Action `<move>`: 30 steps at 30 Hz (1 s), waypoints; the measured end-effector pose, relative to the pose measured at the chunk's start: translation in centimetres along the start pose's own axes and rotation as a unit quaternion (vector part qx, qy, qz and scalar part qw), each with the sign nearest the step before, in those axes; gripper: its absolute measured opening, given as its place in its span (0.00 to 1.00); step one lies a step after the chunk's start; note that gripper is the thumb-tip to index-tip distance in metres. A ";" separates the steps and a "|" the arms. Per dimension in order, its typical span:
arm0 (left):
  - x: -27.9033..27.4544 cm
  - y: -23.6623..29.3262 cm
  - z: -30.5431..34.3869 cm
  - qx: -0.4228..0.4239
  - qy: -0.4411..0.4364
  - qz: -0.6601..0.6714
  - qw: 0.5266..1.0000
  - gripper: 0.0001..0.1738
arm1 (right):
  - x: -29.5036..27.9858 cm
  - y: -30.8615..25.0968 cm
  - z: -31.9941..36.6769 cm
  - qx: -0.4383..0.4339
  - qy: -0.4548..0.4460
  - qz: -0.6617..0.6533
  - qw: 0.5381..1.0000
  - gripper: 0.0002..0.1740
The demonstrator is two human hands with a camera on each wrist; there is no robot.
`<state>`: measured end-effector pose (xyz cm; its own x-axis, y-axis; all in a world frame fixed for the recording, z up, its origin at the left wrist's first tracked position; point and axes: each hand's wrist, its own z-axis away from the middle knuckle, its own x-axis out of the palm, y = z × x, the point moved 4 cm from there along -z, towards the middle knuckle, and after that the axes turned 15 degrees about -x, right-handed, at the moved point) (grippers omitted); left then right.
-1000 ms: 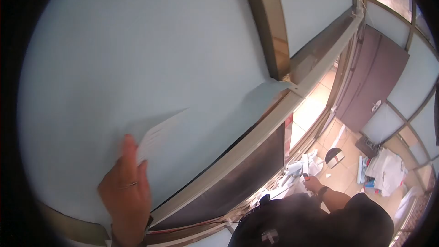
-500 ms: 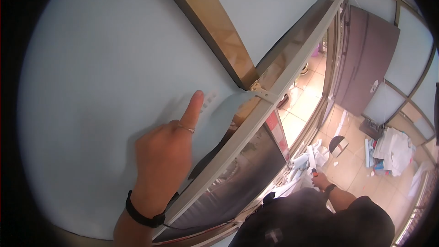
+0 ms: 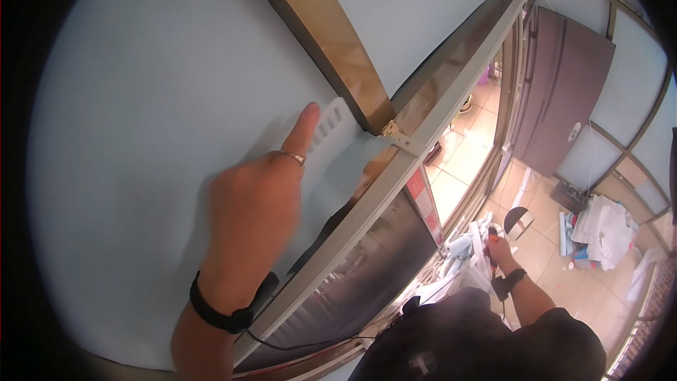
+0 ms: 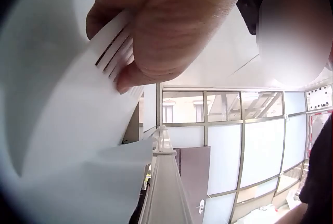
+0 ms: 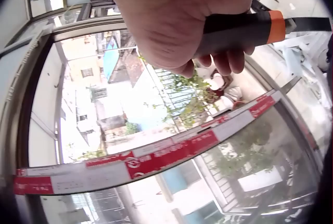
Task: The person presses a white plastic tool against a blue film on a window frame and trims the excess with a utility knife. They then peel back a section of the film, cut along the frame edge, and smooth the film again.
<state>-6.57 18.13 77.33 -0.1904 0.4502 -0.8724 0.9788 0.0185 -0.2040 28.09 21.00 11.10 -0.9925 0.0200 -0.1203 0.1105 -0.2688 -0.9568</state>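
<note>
My left hand (image 3: 257, 219) holds a white slotted scraper (image 3: 328, 127) against the pale blue film (image 3: 141, 134) on the big pane, beside the brown frame strip. In the left wrist view, fingers and thumb of the left hand (image 4: 166, 26) pinch the slotted end of the white scraper (image 4: 78, 104), whose blade lies over the film. Low at the right, my right hand (image 3: 499, 248) grips a tool; the right wrist view shows the right hand (image 5: 182, 21) round its black handle (image 5: 237, 31) with an orange collar, and part of a dark blade beyond.
A metal rail (image 3: 352, 219) runs diagonally under the film's edge. A cable hangs by the left wrist. White scraps (image 3: 458, 250) lie by the window track, and a brown door (image 3: 564, 92) stands at the right. Red-and-white tape (image 5: 171, 154) crosses the window.
The left hand has moved up and right across the film, and the scraper now shows beside the corner of the frame. The right hand has risen slightly; the view has shifted.
</note>
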 end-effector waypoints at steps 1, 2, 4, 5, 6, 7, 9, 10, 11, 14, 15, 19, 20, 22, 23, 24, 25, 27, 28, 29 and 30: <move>0.1 0.1 0.0 -0.001 0.005 -0.014 1.000 0.42 | -0.5 -3.3 -0.2 -0.039 0.030 0.023 0.999 0.16; 0.1 0.1 -0.2 -0.003 0.004 -0.014 1.000 0.42 | -1.0 -4.0 -1.5 -0.058 0.049 0.014 0.997 0.16; -0.1 0.1 -0.5 -0.005 0.004 0.013 1.000 0.42 | -2.0 -10.6 -2.0 -0.113 0.071 -0.001 0.991 0.17; -0.2 0.0 -0.5 -0.010 0.007 0.013 1.000 0.42 | -2.5 -14.2 -1.5 -0.128 0.066 0.021 0.989 0.20; -0.4 -0.1 -0.2 -0.009 -0.005 0.003 1.000 0.41 | -2.6 -17.8 -0.6 -0.148 0.059 0.005 0.987 0.22; -0.2 0.0 -0.2 -0.009 -0.019 -0.008 1.000 0.41 | -2.9 -20.7 -0.4 -0.167 0.050 -0.010 0.985 0.25; -0.1 -0.4 -0.1 -0.007 -0.022 -0.011 1.000 0.41 | -3.1 -24.3 -0.4 -0.218 0.049 -0.124 0.967 0.25; -0.1 -0.6 0.1 0.005 -0.027 -0.016 0.999 0.41 | -3.5 -26.7 0.2 -0.272 0.042 -0.111 0.955 0.22; -0.1 -0.9 0.2 -0.001 -0.023 -0.014 1.000 0.41 | -3.2 -29.6 1.4 -0.268 0.022 -0.171 0.948 0.22; -0.8 -0.6 -0.1 0.013 -0.014 0.011 1.000 0.41 | -3.8 -37.7 5.6 -0.269 0.048 -0.205 0.940 0.19; -0.8 -0.5 -0.2 0.006 -0.021 0.004 1.000 0.41 | -3.8 -39.6 6.6 -0.301 -0.004 -0.247 0.921 0.17; -0.8 -0.8 0.0 -0.007 -0.046 0.007 0.999 0.40 | -2.7 -45.6 11.2 -0.383 -0.090 -0.348 0.851 0.16; -1.2 -0.8 -0.2 -0.001 -0.042 0.011 0.999 0.40 | -2.6 -46.7 11.6 -0.396 -0.105 -0.372 0.833 0.17; -2.0 -1.8 0.4 -0.068 -0.068 0.054 0.994 0.39 | -1.9 -47.9 12.4 -0.411 -0.104 -0.400 0.813 0.18; -2.5 -2.3 0.9 -0.061 -0.065 0.057 0.994 0.39 | -1.7 -48.5 12.5 -0.420 -0.109 -0.430 0.792 0.19; -3.4 -3.0 1.7 -0.073 -0.049 0.108 0.990 0.38 | -1.6 -48.8 12.5 -0.425 -0.113 -0.442 0.782 0.22; -4.3 -3.2 2.4 -0.083 -0.033 0.158 0.983 0.37 | -1.3 -48.9 12.6 -0.432 -0.105 -0.440 0.780 0.22; -6.5 -2.1 4.5 -0.119 -0.038 0.221 0.967 0.34 | -0.4 -49.4 12.7 -0.424 -0.115 -0.503 0.744 0.25; -7.0 -1.7 5.5 -0.164 -0.048 0.277 0.945 0.31 | 0.4 -49.5 12.9 -0.421 -0.119 -0.529 0.727 0.26; -7.0 -0.9 6.1 -0.160 -0.044 0.279 0.946 0.31 | 1.6 -50.6 13.7 -0.430 -0.140 -0.580 0.677 0.27; -6.9 0.1 6.6 -0.139 -0.050 0.299 0.943 0.28 | 2.6 -51.4 14.5 -0.423 -0.153 -0.589 0.671 0.28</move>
<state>-5.64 9.09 80.42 0.4094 0.3686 -0.8346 0.8928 0.0267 0.4497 19.05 20.88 63.76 -0.3666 -0.4945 0.7881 -0.8993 0.4053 -0.1640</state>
